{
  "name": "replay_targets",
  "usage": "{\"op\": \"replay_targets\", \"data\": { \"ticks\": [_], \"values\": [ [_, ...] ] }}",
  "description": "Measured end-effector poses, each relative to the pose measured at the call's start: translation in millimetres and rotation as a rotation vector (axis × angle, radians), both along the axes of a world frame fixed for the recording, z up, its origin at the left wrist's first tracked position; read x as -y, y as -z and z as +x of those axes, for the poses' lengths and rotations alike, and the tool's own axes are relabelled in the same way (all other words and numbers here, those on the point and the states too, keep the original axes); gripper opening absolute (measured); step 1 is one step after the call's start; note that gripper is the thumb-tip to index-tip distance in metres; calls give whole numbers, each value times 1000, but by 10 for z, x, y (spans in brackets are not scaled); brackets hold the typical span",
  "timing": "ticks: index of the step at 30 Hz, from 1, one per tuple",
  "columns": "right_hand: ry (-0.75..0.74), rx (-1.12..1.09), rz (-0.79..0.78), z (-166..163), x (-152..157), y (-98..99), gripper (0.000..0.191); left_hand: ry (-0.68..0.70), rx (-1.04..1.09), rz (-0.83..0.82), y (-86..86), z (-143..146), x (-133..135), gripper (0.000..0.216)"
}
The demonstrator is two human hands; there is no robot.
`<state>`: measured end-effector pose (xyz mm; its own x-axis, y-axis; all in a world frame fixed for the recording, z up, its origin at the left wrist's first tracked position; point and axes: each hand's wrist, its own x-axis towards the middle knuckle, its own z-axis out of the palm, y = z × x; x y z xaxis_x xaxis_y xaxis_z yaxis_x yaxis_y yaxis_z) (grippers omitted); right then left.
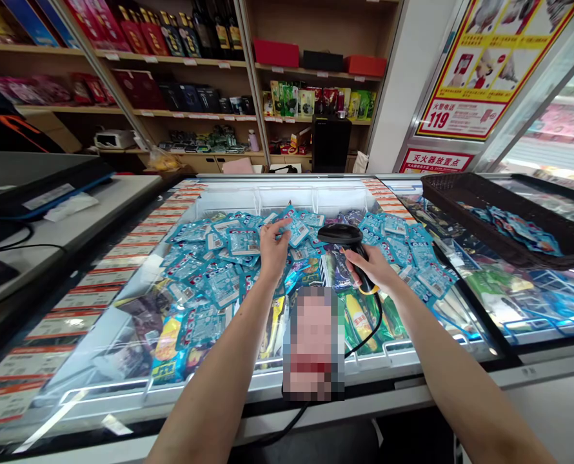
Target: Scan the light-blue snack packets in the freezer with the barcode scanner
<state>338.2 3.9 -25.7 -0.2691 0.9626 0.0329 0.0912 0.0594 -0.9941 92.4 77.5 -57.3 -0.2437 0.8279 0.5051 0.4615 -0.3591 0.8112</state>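
Note:
My left hand point(274, 250) is closed, thumb and fingers pinching the edge of a small blue packet point(298, 232) printed with a white label and barcode. My right hand point(375, 269) is wrapped around the handle of a black barcode scanner point(341, 234). The scanner's head is turned left, toward that packet. A black cable point(378, 320) hangs from its yellow-ringed handle end. Many similar blue packets point(224, 283) lie spread across the freezer's glass top, on both sides of my hands. Another group of blue packets point(398, 241) is to the right of the scanner.
Under the glass, the freezer point(374, 367) holds colourful frozen packs. A dark basket point(442, 193) with several blue packets stands at the right. Price labels point(86, 296) line the glass on the left. Beyond are a counter point(35, 248) and stocked shelves point(171, 61). A pixelated patch covers the lower middle.

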Motion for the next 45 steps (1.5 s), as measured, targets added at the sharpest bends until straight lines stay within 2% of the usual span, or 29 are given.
{"op": "replay_targets", "data": {
  "ticks": [18, 28, 37, 45],
  "values": [
    [-34, -9, -4, -10, 27, -27, 47, 2, -20, -7, 64, -32, -48, 33],
    [-21, 10, 12, -8, 33, -27, 48, 7, 8, -20, 35, -20, -30, 34],
    [111, -126, -47, 49, -75, 84, 46, -8, 3, -56, 72, -5, -47, 38],
    [274, -202, -77, 108, -127, 54, 48, -116, -203, 38, 116, 33, -46, 39]
  ]
}}
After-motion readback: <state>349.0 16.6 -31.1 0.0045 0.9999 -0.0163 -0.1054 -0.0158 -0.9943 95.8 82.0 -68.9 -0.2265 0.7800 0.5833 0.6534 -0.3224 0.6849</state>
